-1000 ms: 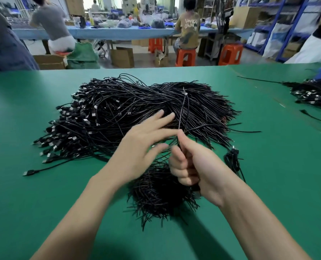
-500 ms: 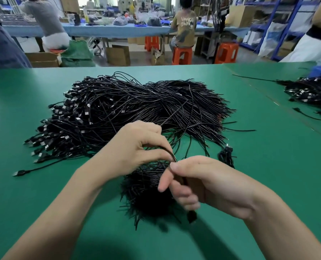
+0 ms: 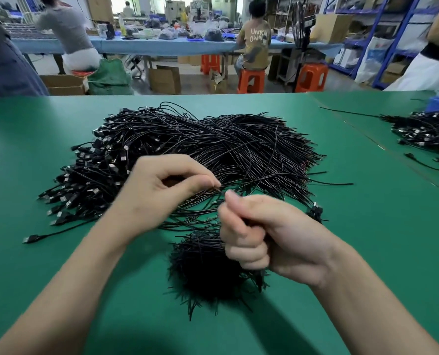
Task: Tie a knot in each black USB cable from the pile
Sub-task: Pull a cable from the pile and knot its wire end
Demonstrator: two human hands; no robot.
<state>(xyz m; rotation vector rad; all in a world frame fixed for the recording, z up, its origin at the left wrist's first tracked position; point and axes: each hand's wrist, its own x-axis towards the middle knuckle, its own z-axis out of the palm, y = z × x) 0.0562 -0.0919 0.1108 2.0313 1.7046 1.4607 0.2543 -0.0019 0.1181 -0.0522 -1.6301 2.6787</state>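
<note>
because knotted cables are best kept apart from untied ones, the small heap [image 3: 205, 267] of black cables nearest on the green table [image 3: 59, 290] is probably the done lot, though no knots can be made out in it. just above it the right hand [image 3: 264, 237] is clenched in a fist round a black usb cable [image 3: 219, 190], thumb raised on top, and a dark tail pokes out under the fist. the left hand [image 3: 162, 190] pinches the same cable's free end between thumb and forefinger, its other fingers loosely curled. the hands sit just beside each other with only a short stretch of cable between them, a hold that suits drawing an end through a loop or pulling a knot tight. the fist hides the loop, so i cannot tell whether the knot is formed yet.

beyond the hands lies the main pile [image 3: 213, 149], with usb plugs [image 3: 98, 160] gathered to the left and bare ends fanned to the right, which leaves single ends easy to pick. one stray cable [image 3: 30, 239] trails off its near left edge. a second pile [image 3: 428, 134] lies well apart at far right. past the table, people sit on orange stools [image 3: 250, 78] at a blue-covered bench [image 3: 162, 48].
</note>
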